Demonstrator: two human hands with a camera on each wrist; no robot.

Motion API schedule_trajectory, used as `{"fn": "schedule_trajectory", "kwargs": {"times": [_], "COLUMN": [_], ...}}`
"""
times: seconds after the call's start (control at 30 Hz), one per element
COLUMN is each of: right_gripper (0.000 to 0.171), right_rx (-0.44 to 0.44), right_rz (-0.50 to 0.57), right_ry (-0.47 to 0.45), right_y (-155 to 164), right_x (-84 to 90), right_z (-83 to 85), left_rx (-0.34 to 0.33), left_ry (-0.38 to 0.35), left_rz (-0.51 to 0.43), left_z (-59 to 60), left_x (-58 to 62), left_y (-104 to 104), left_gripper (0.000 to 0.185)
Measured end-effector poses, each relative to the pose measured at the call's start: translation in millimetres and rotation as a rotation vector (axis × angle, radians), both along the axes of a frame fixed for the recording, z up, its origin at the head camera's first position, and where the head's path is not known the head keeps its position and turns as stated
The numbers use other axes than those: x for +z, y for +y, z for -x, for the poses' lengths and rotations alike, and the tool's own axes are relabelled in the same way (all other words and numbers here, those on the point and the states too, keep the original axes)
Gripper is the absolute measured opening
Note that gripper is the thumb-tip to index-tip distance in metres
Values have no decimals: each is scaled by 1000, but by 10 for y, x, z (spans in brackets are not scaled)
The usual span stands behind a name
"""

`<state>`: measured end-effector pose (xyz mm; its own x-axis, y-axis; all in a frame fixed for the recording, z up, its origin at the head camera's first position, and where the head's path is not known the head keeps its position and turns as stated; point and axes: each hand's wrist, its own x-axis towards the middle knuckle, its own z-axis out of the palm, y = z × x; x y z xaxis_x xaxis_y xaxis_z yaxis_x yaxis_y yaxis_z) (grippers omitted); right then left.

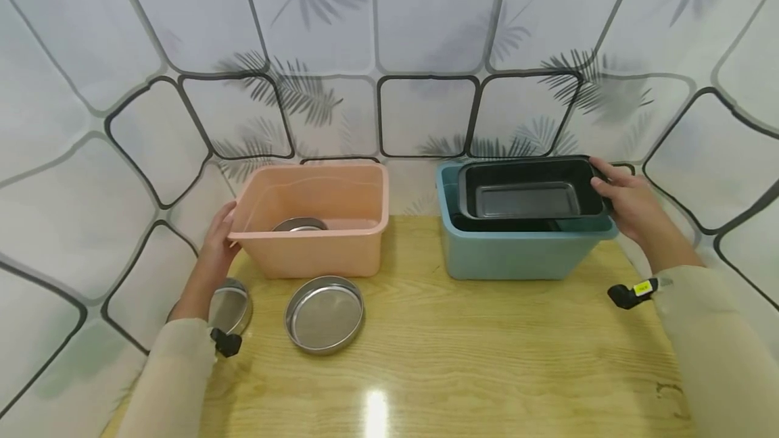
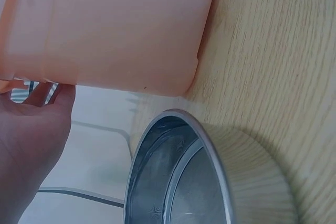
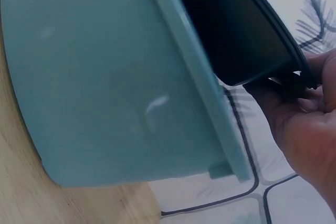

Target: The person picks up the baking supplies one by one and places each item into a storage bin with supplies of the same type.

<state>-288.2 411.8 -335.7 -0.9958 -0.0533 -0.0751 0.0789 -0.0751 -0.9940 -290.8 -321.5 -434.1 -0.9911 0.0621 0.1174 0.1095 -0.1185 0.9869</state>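
A pink plastic tub (image 1: 316, 222) stands at the back left of the wooden table (image 1: 462, 350), with a round metal pan (image 1: 299, 224) inside it. My left hand (image 1: 218, 243) holds the tub's left rim; the left wrist view shows the palm (image 2: 31, 145) under that rim beside the tub wall (image 2: 110, 30). A blue tub (image 1: 517, 249) stands at the back right. A black rectangular baking tray (image 1: 526, 195) lies tilted on top of it. My right hand (image 1: 627, 205) grips the tray's right edge, thumb on the rim, and the fingers (image 3: 299, 124) curl under the tray (image 3: 236, 30).
A round metal pan (image 1: 324, 314) lies on the table in front of the pink tub. A second metal pan (image 1: 230, 306) sits by my left wrist, large in the left wrist view (image 2: 199, 177). A patterned curtain (image 1: 389, 53) closes in the table on three sides.
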Motion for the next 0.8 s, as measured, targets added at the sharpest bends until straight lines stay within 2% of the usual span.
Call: {"fn": "schedule_trajectory", "kwargs": {"times": [0.1, 0.2, 0.4, 0.5, 0.7, 0.8], "right_gripper": [72, 70, 68, 68, 66, 65], "right_rx": [-7, -20, -32, -15, 43, 66], "right_rz": [-77, -171, -211, -273, -485, -516], "right_ry": [-40, -42, -27, -40, -33, -35], "right_y": [-27, -51, -100, -114, -120, -149], "right_x": [-28, -63, -153, -192, -270, -283], "right_z": [78, 133, 234, 290, 373, 395], "left_rx": [7, 12, -8, -11, -4, -1], "left_ry": [0, -1, 12, 17, -3, -5], "left_rz": [-10, -19, -27, -37, -24, -28], "left_z": [13, 27, 35, 30, 28, 26], "left_x": [4, 4, 1, -1, -18, -24], "left_y": [13, 24, 11, 2, -16, -27], "left_gripper": [51, 48, 49, 49, 51, 51]}}
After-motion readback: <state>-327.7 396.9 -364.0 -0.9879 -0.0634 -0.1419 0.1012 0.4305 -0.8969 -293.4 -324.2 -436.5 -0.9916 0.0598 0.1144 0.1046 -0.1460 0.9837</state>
